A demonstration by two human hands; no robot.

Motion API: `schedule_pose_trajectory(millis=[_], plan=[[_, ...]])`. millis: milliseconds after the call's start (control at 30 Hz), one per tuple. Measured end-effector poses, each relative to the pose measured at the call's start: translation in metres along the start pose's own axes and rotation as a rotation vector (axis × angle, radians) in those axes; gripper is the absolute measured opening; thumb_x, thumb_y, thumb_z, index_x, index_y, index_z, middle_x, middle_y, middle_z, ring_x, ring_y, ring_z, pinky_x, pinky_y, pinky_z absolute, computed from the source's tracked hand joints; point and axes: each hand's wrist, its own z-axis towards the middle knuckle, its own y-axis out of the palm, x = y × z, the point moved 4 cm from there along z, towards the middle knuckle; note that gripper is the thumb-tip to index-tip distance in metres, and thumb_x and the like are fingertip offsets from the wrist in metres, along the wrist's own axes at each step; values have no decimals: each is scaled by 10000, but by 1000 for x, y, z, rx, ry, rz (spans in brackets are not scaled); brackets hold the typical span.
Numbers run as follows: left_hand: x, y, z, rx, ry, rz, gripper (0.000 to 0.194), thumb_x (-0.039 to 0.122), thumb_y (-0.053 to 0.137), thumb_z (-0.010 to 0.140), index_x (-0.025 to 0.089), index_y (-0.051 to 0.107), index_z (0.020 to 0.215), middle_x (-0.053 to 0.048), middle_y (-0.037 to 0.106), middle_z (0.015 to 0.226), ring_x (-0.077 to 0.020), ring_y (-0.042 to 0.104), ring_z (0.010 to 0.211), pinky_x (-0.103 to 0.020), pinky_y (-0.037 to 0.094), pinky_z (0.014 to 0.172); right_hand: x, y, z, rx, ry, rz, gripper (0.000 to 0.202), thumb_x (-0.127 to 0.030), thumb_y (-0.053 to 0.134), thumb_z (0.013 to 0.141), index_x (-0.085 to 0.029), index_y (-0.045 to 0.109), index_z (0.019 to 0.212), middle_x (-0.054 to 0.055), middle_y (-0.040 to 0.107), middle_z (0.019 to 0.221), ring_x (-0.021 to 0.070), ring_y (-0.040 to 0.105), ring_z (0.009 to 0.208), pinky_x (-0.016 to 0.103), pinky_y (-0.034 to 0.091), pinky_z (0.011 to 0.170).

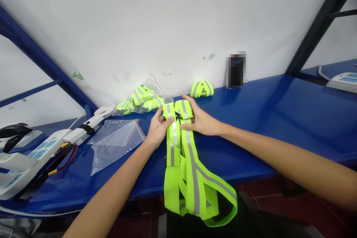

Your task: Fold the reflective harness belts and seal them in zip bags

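Note:
A neon yellow reflective vest [191, 167] made of straps with grey stripes lies over the table's front edge, its lower loops hanging down. My left hand [159, 128] grips the left strap near the top, thumb on its front. On the other side, my right hand [201, 118] closes around the folded or rolled upper end, with thumb and fingers spread along it. Behind my right hand stands a rolled bundle of the same strap [202, 89]. Several more yellow bundles in clear bags [142, 98] lie behind my left hand.
Flat clear zip bags [117, 143] lie on the blue table [267, 126] to the left. Beyond them are a white fan [104, 111], a power strip [41, 156] and wires with yellow connectors [52, 172]. A blurred dark object [235, 70] leans on the wall.

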Motion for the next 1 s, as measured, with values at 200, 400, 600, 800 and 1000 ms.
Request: schedule_pose_trajectory(millis=[200, 400, 600, 800, 1000], plan=[[8, 6, -2, -48, 89, 3, 751, 395, 793, 737, 202, 441, 1372, -111, 694, 1191, -303, 674, 1081, -413, 558, 896, 3, -6, 3, 43, 100, 140, 759, -262, 638, 869, -255, 242, 1516, 94, 478, 1453, 278, 509, 1299, 500, 432, 1092], [4, 2, -1, -117, 32, 23, 625, 405, 774, 763, 175, 485, 1268, -116, 695, 1172, -304, 667, 1085, -413, 560, 885, 9, -4, 5, 21, 111, 204, 449, -221, 660, 833, -203, 501, 1253, 74, 638, 1191, 256, 608, 1135, 488, 470, 1041], [0, -3, 1, -109, 10, 57, 492, 386, 784, 752, 175, 556, 1133, -95, 693, 1153, -284, 670, 1066, -407, 546, 910, 8, -3, 5, 63, 146, 191, 369, -183, 693, 760, -207, 544, 1097, 29, 651, 1051, 233, 628, 1011, 457, 501, 969], [4, 4, 1, -116, 74, 44, 602, 378, 790, 752, 185, 548, 1268, -118, 650, 1276, -308, 595, 1219, -437, 505, 1011, 8, -2, 5, 121, 109, 266, 486, -266, 705, 769, -241, 529, 1222, 30, 662, 1101, 225, 641, 975, 382, 541, 854], [0, 11, -5, -219, -124, -17, 1022, 247, 866, 657, 271, 265, 1483, -123, 697, 1178, -307, 706, 1018, -436, 585, 846, 12, -14, 9, 260, -42, 107, 436, -262, 667, 796, -246, 558, 1218, 41, 626, 1190, 246, 594, 1105, 382, 497, 931]])
